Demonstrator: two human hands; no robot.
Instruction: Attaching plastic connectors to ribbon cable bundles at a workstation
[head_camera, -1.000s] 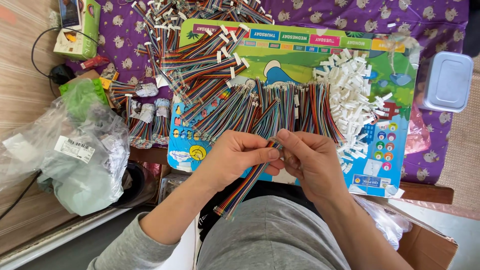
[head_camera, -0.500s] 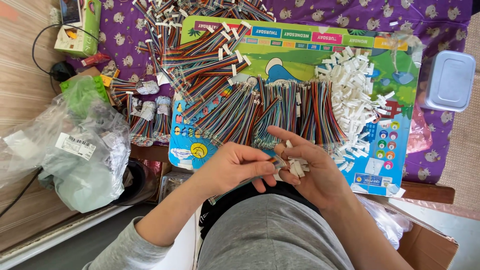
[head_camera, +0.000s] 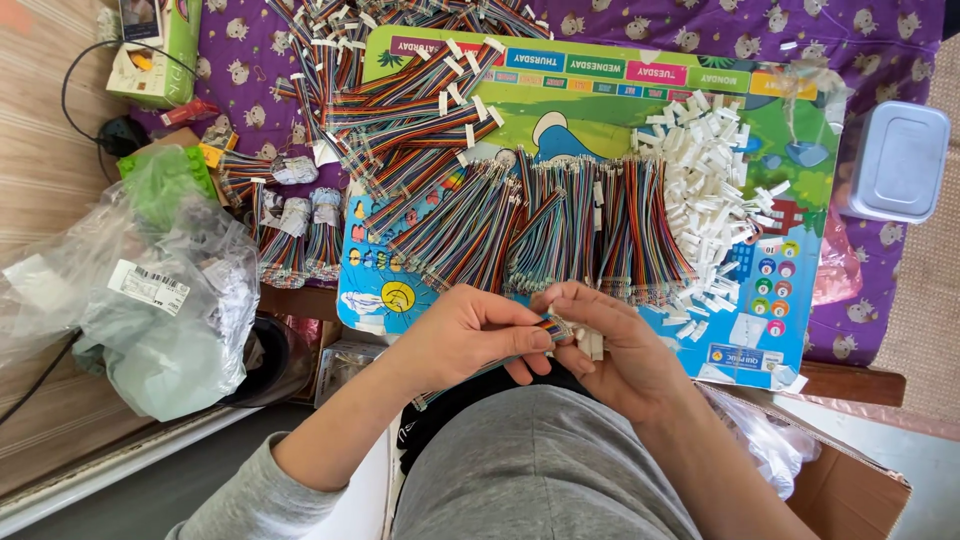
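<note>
Rainbow ribbon cable (head_camera: 545, 325) sits pinched between both hands, low centre of view, just above the person's lap. Its tail runs down-left under the left hand (head_camera: 470, 335) and pokes out below the wrist. Left hand: thumb and fingers closed on the cable from the left side. Right hand (head_camera: 615, 345): fingertips closed on the cable's end, where a small white connector (head_camera: 562, 328) meets the wires; a few more white connectors (head_camera: 592, 345) are tucked in the same palm. Hands touch at the fingertips.

Just beyond the hands: a colourful printed board (head_camera: 800, 150) lying flat and carrying the stock. Directly past the fingertips, a row of cut ribbon cable bundles (head_camera: 600, 235), fanned side by side. Beyond and right of the right hand, a loose heap of white connector housings (head_camera: 715, 190). Beyond and left of the left hand, longer ribbon cables with fitted ends (head_camera: 410, 110), piled crosswise and spilling off the board onto the purple patterned cloth (head_camera: 720, 25).

Far right of the right hand: a grey lidded plastic box (head_camera: 895, 160). Left of the left hand: banded cable bundles (head_camera: 290, 240), then a clear plastic bag (head_camera: 160, 290) with a label. Below right of the right arm: an open cardboard box (head_camera: 850, 490).
</note>
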